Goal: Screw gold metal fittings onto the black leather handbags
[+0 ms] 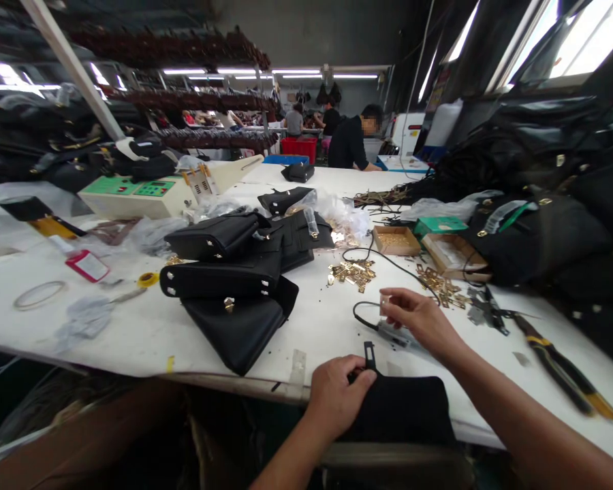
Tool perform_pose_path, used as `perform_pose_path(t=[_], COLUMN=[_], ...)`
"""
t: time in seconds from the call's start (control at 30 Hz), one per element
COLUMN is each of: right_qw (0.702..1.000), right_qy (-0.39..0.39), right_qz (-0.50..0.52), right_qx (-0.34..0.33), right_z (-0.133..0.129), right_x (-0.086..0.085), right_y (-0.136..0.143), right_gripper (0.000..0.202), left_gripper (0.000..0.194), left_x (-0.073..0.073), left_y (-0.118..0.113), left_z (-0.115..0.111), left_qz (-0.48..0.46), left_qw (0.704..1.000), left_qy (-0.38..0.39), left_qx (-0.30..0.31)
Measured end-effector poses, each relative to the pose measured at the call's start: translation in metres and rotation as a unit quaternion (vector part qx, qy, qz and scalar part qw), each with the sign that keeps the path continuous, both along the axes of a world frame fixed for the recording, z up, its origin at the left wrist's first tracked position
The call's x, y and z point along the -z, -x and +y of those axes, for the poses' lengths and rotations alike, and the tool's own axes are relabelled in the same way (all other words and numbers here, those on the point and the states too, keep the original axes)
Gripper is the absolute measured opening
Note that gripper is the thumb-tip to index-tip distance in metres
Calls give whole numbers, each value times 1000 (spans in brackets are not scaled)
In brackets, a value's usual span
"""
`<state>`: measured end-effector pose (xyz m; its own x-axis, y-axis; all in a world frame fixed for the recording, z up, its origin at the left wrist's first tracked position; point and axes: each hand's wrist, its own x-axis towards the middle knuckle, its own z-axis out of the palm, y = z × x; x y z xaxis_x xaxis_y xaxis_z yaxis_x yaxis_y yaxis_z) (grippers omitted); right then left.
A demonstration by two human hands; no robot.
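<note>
My left hand (340,395) is closed on the narrow tab of a black leather bag flap (406,405) at the table's front edge. The tab (370,352) stands up past my fingers and has a rectangular slot. Above and to its right, my right hand (423,320) pinches a small metal plate (384,303) between thumb and fingertips. Just under that hand lies a grey tool (394,335) with a black cable, partly hidden. Gold metal fittings (355,272) are heaped beyond it. A stack of black leather bags (219,279) rests to the left of both hands.
Pliers (562,367) with yellow and black handles lie at the right. Behind the fittings stand open boxes (398,240). A red-labelled bottle (86,264), yellow tape (148,279), a hammer (41,216) and a machine (137,194) are at the left. A co-worker (350,141) sits at the far end.
</note>
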<state>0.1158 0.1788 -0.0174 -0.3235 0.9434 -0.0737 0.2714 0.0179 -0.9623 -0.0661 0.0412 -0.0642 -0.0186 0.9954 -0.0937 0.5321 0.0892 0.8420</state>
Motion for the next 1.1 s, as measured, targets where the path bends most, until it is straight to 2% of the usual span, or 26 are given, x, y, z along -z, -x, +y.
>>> perform_pose_path(t=[0.1, 0.23, 0.4, 0.6, 0.77, 0.87, 1.03, 1.1], right_qw=[999, 994, 992, 995, 997, 995, 989, 988], right_qy=[14, -19, -3, -2, 31, 24, 36, 40], right_qz=[-41, -74, -65, -67, -58, -68, -71, -69], right_qx=[-31, -75, -105, -70, -50, -72, -128, -133], right_z=[-39, -58, -64, -68, -65, -66, -67, -68], right_x=[9, 1, -6, 4, 3, 2, 3, 1], right_y=[-11, -17, -24, -28, -26, -26, -30, -32], right_gripper=[41, 32, 32, 30, 30, 29, 30, 30], left_gripper=[23, 27, 31, 35, 36, 34, 24, 27], left_x=[-6, -10, -9, -7, -8, -9, -5, -3], left_y=[-3, -12, -24, -27, -27, -28, -28, -27], left_z=[-3, -11, -15, -14, -13, -13, -13, -11], left_qz=[-12, -25, -43, -23, -22, -39, -110, -140], left_qw=[1000, 999, 998, 998, 998, 998, 994, 990], left_qy=[4, -10, -10, -3, -6, -6, 14, 20], left_qx=[25, 44, 43, 49, 54, 54, 5, 1])
